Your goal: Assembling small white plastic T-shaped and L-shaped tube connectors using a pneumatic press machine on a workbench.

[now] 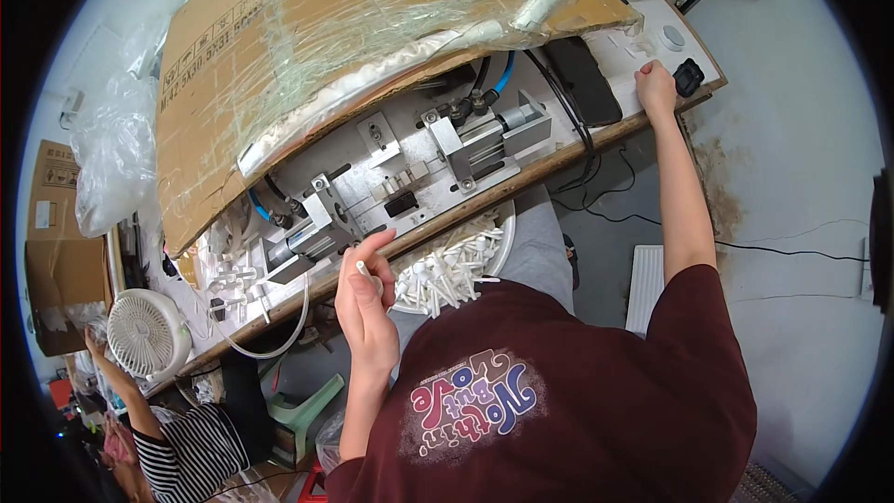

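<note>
My left hand (369,303) is raised in front of the table edge. Its fingers are closed on a small white plastic stick piece (362,268), whose tip shows between thumb and fingers. Beside that hand, a pale bowl (511,228) sits at my lap, full of similar white plastic pieces (445,272). A metal fixture with two pneumatic cylinders, a left one (321,219) and a right one (480,144), stands on the bench just beyond. My right hand (656,90) is a fist at the bench's right end, by a black plastic object (689,77); whatever it holds is hidden.
A large cardboard sheet (307,47) with plastic wrap covers the fixture's far side. A dark flat pad (582,81) lies right of it, near hanging black cables. At left are a white fan (147,335) and another person in a striped sleeve (205,447).
</note>
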A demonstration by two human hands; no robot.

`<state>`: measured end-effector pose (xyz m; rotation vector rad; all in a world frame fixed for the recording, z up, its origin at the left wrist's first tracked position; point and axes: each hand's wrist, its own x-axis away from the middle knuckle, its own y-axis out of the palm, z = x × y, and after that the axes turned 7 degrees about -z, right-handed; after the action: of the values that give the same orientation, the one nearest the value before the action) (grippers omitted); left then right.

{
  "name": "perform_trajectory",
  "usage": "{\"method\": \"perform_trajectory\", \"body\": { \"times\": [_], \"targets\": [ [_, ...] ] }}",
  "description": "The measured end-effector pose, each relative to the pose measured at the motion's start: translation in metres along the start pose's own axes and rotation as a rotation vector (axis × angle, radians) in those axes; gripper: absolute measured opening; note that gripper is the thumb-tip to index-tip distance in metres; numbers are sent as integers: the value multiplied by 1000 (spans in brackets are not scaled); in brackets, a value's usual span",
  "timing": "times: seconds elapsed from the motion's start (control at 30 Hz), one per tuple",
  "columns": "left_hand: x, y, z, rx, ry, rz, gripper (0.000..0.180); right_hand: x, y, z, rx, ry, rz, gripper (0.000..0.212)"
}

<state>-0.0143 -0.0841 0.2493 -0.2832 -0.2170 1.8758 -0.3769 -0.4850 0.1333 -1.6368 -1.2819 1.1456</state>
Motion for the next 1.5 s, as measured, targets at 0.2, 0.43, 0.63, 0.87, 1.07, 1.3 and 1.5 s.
{"method": "perform_trajectory", "body": {
  "times": [0.2,0.43,0.63,0.87,1.07,1.3,1.5],
  "targets": [
    [-3,4,0,20,5,-41,50,-13,0,11,-57,-30,-29,13],
    [-3,7,1,31,-19,-24,37,-10,-15,2,157,-449,-235,18],
    [-6,12,3,64,-40,8,26,23,-23,-12,-80,-223,48,21],
    [-14,15,-11,68,-43,27,36,173,-110,-129,-1249,-255,-516,24],
    [-31,29,-3,-12,-73,28,44,253,-118,-187,-1569,-272,-1123,11],
    [-27,27,2,-65,-44,-5,38,270,-103,-200,-1590,-295,-1252,7],
    [-29,24,5,-119,-67,5,39,272,-106,-204,-1670,-237,-1255,5]
  ]
}}
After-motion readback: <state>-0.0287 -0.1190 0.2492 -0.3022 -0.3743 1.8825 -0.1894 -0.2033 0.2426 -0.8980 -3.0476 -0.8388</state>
